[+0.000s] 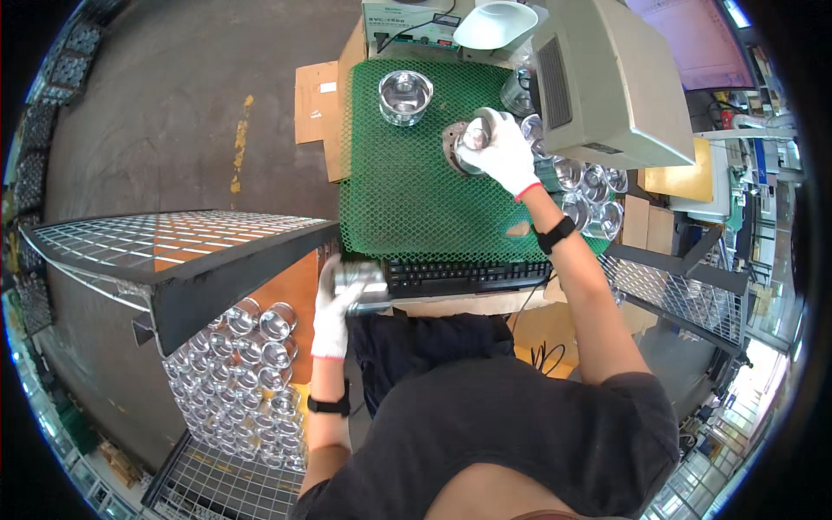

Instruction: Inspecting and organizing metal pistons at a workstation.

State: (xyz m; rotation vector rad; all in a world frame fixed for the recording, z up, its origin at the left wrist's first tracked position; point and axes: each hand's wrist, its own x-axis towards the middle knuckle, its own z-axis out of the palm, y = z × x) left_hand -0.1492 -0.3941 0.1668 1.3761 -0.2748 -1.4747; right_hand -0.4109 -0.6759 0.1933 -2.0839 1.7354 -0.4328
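Note:
My left hand (331, 305), in a white glove, grips a shiny cup-shaped metal part (362, 286) beside the left end of the keyboard; motion blurs both. On the green mesh mat (407, 199), my gloved right hand (504, 152) is closed around a second shiny metal part (474, 137). That part sits at a brownish round base with holes (451, 149), and my fingers cover some of it. Another cup-shaped metal part (405, 97) stands alone, with its hollow side up, at the mat's far left.
Several metal parts (594, 186) crowd the mat's right side beside a beige monitor (624, 87). A black keyboard (468, 277) lies along the near edge. Lower left, many parts (247, 373) fill a wire-mesh cage (173, 247). A white lamp shade (496, 24) hangs at the back.

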